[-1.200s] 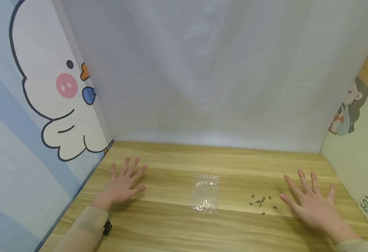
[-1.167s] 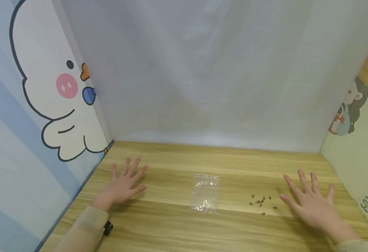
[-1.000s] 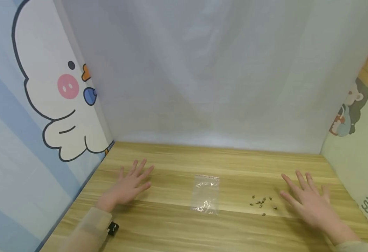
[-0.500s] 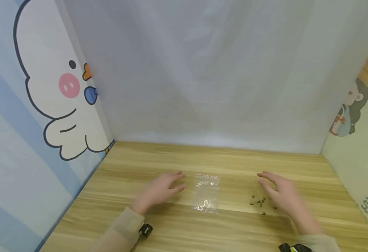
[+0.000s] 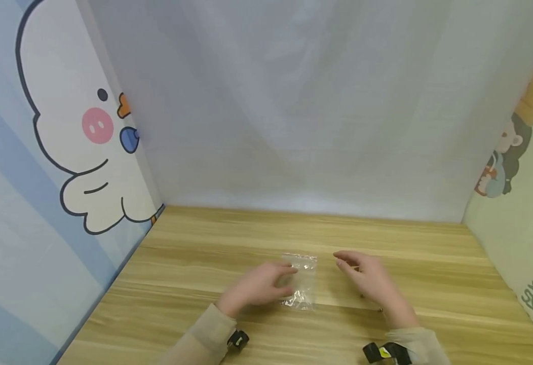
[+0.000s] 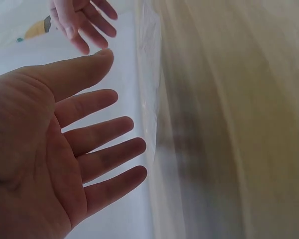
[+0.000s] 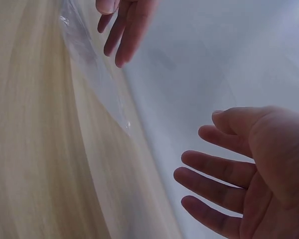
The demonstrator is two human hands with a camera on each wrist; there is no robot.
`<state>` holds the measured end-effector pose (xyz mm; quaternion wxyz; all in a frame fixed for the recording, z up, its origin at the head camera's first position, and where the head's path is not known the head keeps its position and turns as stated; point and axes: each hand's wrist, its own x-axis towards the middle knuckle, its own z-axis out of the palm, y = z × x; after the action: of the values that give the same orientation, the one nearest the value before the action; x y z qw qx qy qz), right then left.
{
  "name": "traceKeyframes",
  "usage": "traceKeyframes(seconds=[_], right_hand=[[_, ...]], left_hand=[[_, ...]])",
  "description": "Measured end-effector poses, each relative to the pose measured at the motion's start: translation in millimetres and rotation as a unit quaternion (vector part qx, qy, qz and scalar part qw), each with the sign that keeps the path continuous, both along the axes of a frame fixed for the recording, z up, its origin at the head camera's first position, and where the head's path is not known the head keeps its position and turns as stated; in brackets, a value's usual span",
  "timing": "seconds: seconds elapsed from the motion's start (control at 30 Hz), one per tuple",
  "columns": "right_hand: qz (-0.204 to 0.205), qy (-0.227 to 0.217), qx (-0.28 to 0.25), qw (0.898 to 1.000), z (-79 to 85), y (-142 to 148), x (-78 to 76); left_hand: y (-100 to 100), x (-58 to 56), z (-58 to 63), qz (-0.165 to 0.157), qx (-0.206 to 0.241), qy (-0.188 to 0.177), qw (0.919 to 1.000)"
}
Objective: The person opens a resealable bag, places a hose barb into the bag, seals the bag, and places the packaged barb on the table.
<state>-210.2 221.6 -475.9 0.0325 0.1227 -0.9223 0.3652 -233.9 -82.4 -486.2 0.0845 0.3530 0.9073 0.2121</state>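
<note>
A small clear zip bag point(image 5: 305, 284) lies flat on the wooden table point(image 5: 193, 230), its top edge toward the back. Over its left part reaches my left hand point(image 5: 262, 286), the fingers loosely spread with nothing between them. In the left wrist view the bag point(image 6: 149, 64) shows beyond the fingertips of that hand point(image 6: 65, 134). My right hand point(image 5: 369, 276) hovers to the right of the bag, thumb and fingers apart and holding nothing. Beneath it, a small dark metal piece point(image 5: 380, 309) peeks out at the wrist; the other pieces are mostly hidden by the hand.
A pale grey curtain point(image 5: 294, 111) hangs behind the table's back edge. On the left stands a blue and white cartoon-printed sheet point(image 5: 66, 152), on the right a light green printed one point(image 5: 526, 218). Black wrist camera mounts point(image 5: 238, 340) sit below both hands.
Both hands have come inward from the table's sides, the left to over the bag, the right across the metal pieces. Their widely spread fingers have relaxed. The bag has stayed in place.
</note>
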Motion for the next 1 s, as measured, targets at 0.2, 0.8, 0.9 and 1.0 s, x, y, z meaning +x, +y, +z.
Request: traceKeyframes(seconds=[0.2,0.8,0.9,1.0], right_hand=[[0.019,-0.009,0.006,1.0,-6.1,-10.2,-2.7],[0.036,-0.028,0.002,0.999,-17.2,-17.0,-3.2],[0.037,-0.033,0.003,0.999,-18.4,-17.9,-3.4],[0.033,-0.038,0.002,0.999,-19.0,-18.5,-3.7]], left_hand=[[5.1,0.2,-7.0,-0.016,-0.014,0.013,0.9997],[8.0,5.0,-5.5,-0.032,-0.072,0.03,0.9965],[8.1,5.6,-4.2,-0.036,-0.071,0.032,0.9963],[7.9,6.4,-3.8,-0.035,-0.069,0.031,0.9966]])
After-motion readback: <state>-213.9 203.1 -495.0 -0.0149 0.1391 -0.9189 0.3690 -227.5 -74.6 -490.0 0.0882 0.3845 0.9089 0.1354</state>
